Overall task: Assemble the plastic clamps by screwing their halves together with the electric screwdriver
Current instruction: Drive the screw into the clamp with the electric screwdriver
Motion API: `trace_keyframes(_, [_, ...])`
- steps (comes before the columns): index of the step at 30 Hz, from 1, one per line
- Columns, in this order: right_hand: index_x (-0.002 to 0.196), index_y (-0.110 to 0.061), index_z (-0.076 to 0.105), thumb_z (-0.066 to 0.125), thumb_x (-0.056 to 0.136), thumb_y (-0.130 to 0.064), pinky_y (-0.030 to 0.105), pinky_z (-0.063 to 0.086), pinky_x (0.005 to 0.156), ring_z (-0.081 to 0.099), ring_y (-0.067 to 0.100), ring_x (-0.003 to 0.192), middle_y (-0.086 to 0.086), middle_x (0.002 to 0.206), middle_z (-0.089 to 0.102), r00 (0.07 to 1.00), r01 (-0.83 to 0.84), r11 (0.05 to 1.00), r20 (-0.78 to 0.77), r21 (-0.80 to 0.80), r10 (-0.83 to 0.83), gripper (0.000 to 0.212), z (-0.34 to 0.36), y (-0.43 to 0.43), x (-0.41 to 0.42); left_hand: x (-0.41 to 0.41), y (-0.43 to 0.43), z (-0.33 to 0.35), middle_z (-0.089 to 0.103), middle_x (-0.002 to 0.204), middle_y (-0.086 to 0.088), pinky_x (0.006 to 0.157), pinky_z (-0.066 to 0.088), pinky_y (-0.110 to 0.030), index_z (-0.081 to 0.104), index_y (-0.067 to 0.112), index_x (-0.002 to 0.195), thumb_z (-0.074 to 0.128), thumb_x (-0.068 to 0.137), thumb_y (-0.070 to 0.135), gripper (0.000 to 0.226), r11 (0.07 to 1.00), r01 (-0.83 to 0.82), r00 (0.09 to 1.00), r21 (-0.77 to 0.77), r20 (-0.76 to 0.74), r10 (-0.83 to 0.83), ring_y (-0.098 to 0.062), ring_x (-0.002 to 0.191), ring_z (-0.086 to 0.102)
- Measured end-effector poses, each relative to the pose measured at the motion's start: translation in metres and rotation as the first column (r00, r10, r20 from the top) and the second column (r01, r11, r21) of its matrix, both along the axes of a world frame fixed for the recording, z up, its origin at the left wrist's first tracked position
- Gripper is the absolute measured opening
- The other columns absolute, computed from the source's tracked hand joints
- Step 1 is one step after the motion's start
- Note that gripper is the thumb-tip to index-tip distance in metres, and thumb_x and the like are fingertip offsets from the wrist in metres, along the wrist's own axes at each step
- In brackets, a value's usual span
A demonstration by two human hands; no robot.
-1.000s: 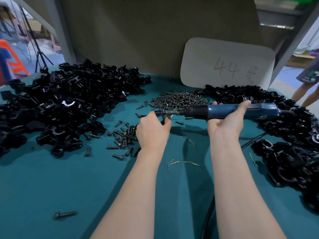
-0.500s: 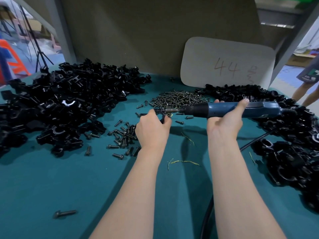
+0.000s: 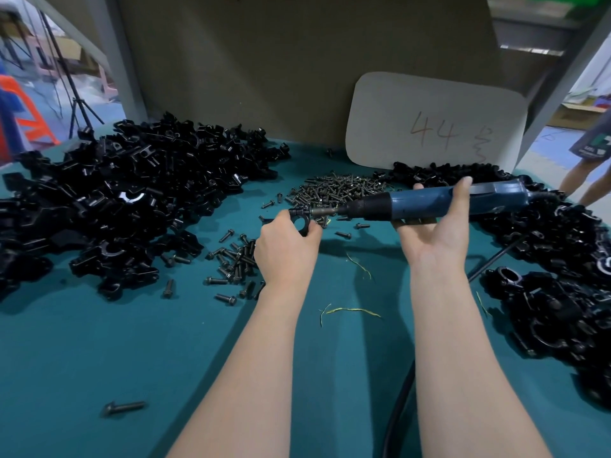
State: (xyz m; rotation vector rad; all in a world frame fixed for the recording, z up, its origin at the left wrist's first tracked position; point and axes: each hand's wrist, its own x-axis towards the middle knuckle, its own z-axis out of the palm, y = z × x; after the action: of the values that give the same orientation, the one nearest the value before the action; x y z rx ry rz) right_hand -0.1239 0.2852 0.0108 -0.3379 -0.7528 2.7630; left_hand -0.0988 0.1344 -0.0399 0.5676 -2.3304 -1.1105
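- Forearms reach forward side by side over the teal tabletop point(image 3: 99, 342), both bare, with the hands raised above it.
- Left hand point(image 3: 286, 241) shows its back to the camera, with fingers and thumb curled round a black plastic clamp point(image 3: 301, 220). The clamp's round opening shows just past the knuckles.
- Right hand point(image 3: 436, 233) cradles the blue electric screwdriver point(image 3: 426, 203) from beneath, its thumb hooked over the top of the body and a fingertip showing on the far side.
- The screwdriver's long axis lies nearly level, running left to right. Its bit points toward the person's left and meets the upper edge of the clamp.
- The clamp sits at the left hand's fingertips, between the two hands, above a heap of screws point(image 3: 337, 190).
- A black cord point(image 3: 396, 411) trails along the tabletop beside the right forearm.
- A large pile of black clamp halves point(image 3: 115, 200) lies to the left, and another pile of clamps point(image 3: 562, 285) to the right.
- A smaller scatter of screws point(image 3: 234, 262) lies near the left wrist, and one lone screw point(image 3: 124, 407) lies well apart, nearer the camera.
- A pale card point(image 3: 396, 104) marked "44" leans against the back wall.
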Motion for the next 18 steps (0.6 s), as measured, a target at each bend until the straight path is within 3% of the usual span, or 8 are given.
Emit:
trace_keyframes(3, [0.114,-0.016,0.056,0.065,0.086,-0.047,0.043,0.053,0.09,0.064,0.023,0.103,0.009,0.12,0.061,1.0,0.023,0.999,-0.012,-0.033,-0.023,0.043,0.0013,0.0008,0.0022,0.0001,-0.0017,-0.0007,0.062,0.075,-0.005,0.06,0.04,-0.029,0.061,0.011,0.09,0.058,0.087,0.035,0.024,1.0,-0.012,1.0,0.023,-0.004,0.012,-0.028,0.069,0.056])
trace_keyframes(5, [0.108,-0.014,0.058,0.062,0.088,-0.047,0.038,0.057,0.082,0.067,0.018,0.092,0.006,0.107,0.065,0.998,0.052,0.998,-0.02,-0.029,-0.053,0.039,0.0017,0.0016,0.003,0.0,-0.0015,-0.0006,0.062,0.074,-0.004,0.061,0.039,-0.029,0.06,0.011,0.09,0.059,0.087,0.035,0.024,1.0,-0.012,1.0,0.026,-0.01,0.012,-0.027,0.068,0.055])
trace_keyframes(9, [0.133,-0.014,0.048,0.066,0.087,-0.041,0.034,0.057,0.068,0.064,0.019,0.089,0.006,0.105,0.062,0.999,0.027,0.996,-0.038,-0.09,-0.03,0.056,0.001,0.0032,0.0038,0.0002,-0.0012,0.0004,0.061,0.072,-0.003,0.059,0.038,-0.029,0.059,0.01,0.087,0.058,0.088,0.035,0.026,0.999,-0.014,0.999,0.03,-0.028,0.015,-0.026,0.066,0.055])
trace_keyframes(14, [0.136,-0.017,0.048,0.07,0.084,-0.039,0.046,0.052,0.091,0.063,0.022,0.11,0.007,0.13,0.059,1.0,0.004,0.989,-0.024,-0.147,-0.008,0.06,-0.0031,0.0046,0.0021,-0.0005,-0.0027,0.0,0.051,0.063,0.003,0.057,0.036,-0.029,0.055,0.01,0.083,0.058,0.088,0.034,0.025,0.999,-0.023,0.999,0.027,-0.038,0.024,-0.024,0.061,0.052])
trace_keyframes(18, [0.136,-0.016,0.048,0.07,0.084,-0.037,0.05,0.049,0.096,0.06,0.024,0.116,0.008,0.135,0.056,0.999,-0.007,0.985,-0.042,-0.175,0.0,0.06,-0.0046,0.0057,0.0009,-0.0015,-0.0027,-0.001,0.049,0.061,0.005,0.054,0.032,-0.028,0.054,0.011,0.083,0.059,0.088,0.034,0.025,0.999,-0.034,0.998,0.013,-0.044,0.034,-0.019,0.057,0.047])
